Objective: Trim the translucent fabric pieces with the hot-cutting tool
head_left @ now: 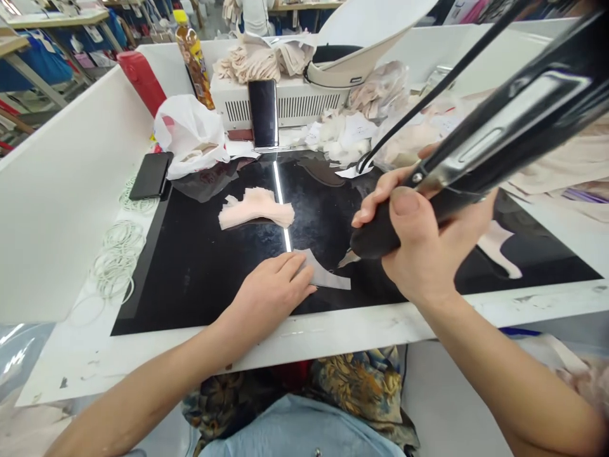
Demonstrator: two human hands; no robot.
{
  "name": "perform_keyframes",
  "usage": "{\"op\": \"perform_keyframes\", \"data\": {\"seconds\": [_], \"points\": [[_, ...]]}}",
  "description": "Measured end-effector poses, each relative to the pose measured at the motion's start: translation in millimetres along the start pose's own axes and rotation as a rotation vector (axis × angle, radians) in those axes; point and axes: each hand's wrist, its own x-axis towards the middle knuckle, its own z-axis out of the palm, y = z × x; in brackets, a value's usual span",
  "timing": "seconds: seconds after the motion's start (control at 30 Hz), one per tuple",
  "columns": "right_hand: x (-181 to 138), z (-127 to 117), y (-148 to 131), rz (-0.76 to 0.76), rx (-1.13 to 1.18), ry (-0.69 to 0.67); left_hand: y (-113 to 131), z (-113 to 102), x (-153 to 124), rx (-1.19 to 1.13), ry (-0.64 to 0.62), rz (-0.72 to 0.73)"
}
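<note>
My left hand (273, 285) lies flat, fingers together, pressing down on a thin translucent fabric piece (328, 274) on the glossy black work surface (200, 266). My right hand (419, 238) is wrapped round the black handle (375, 238) of a large black lever arm (514, 120) that runs up to the upper right. The handle's end sits just above the fabric piece. A stack of pale pink cut fabric pieces (254, 209) rests further back on the black surface.
White walls box in the bench. Rubber bands (117, 254) lie at the left, with a black phone (151, 176) and a white plastic bag (190, 133). A second phone (263, 113) leans on a white machine box; a bottle (193, 57) and pink fabric heaps stand behind.
</note>
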Motion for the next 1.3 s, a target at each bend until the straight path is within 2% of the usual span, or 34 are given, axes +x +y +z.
{"op": "perform_keyframes", "data": {"seconds": [0.27, 0.53, 0.97, 1.2, 1.3], "points": [[-11.0, -20.8, -10.2, 0.046, -0.019, 0.025, -0.7, 3.0, -0.3, -0.007, -0.033, 0.004], [-11.9, -19.6, -12.3, 0.058, -0.005, 0.067, -0.1, 2.5, -1.6, 0.001, -0.01, 0.002], [-12.5, -22.3, -7.3, 0.069, -0.055, 0.062, -0.1, 0.5, -1.1, 0.008, -0.002, 0.005], [-12.7, -23.2, -5.4, 0.02, -0.054, 0.024, 0.3, 0.8, 0.0, 0.018, 0.021, 0.006], [-11.7, -22.7, -8.1, 0.05, -0.025, 0.066, 0.2, 0.7, -0.2, 0.018, 0.014, 0.008]]}}
